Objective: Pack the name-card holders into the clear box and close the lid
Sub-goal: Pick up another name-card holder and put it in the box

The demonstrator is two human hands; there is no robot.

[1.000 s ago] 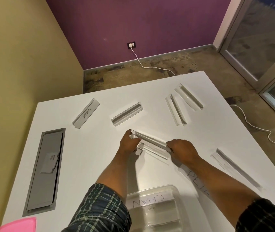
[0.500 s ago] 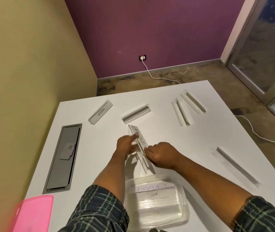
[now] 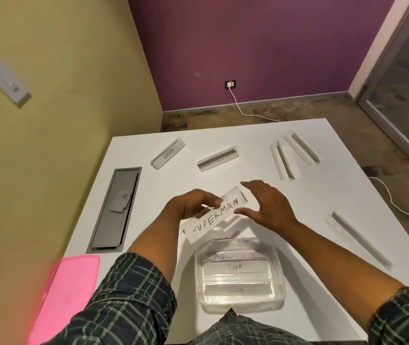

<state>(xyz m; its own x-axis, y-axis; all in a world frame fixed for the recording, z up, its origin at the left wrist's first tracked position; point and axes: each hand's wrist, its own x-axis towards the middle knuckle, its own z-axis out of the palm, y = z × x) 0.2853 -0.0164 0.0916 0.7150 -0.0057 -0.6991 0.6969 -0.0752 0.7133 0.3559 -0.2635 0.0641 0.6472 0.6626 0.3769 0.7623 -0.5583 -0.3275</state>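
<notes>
Head view: the left hand [image 3: 193, 204] pinches a clear acrylic name-card holder lettered "SUPERMAN" [image 3: 214, 215] between thumb and curled fingers, holding it raised and tilted above the white worktop [image 3: 255, 170]. The right hand [image 3: 265, 204] is spread open, its fingers straight; its thumb lies at the holder's right end, though whether it touches I cannot tell.

Just near of the held holder stands the clear plastic box [image 3: 239, 275], lid off. Inside lie holders whose cards read "TIGER" and, upside down, what looks like "CHAN"; the nearest card is too faint to read.

At the near left corner lies the pink plastic lid [image 3: 66, 292], blurred.

On the far part of the worktop lie a holder marked "ZEBRA" [image 3: 168, 153], an unlabelled clear holder [image 3: 218, 158] right of it, and two more clear holders [image 3: 294, 154] side by side at the far right. Another long clear holder [image 3: 358, 236] lies at the right, well apart from the box.

A grey metal cable hatch [image 3: 115, 207] is set into the worktop's left side.
</notes>
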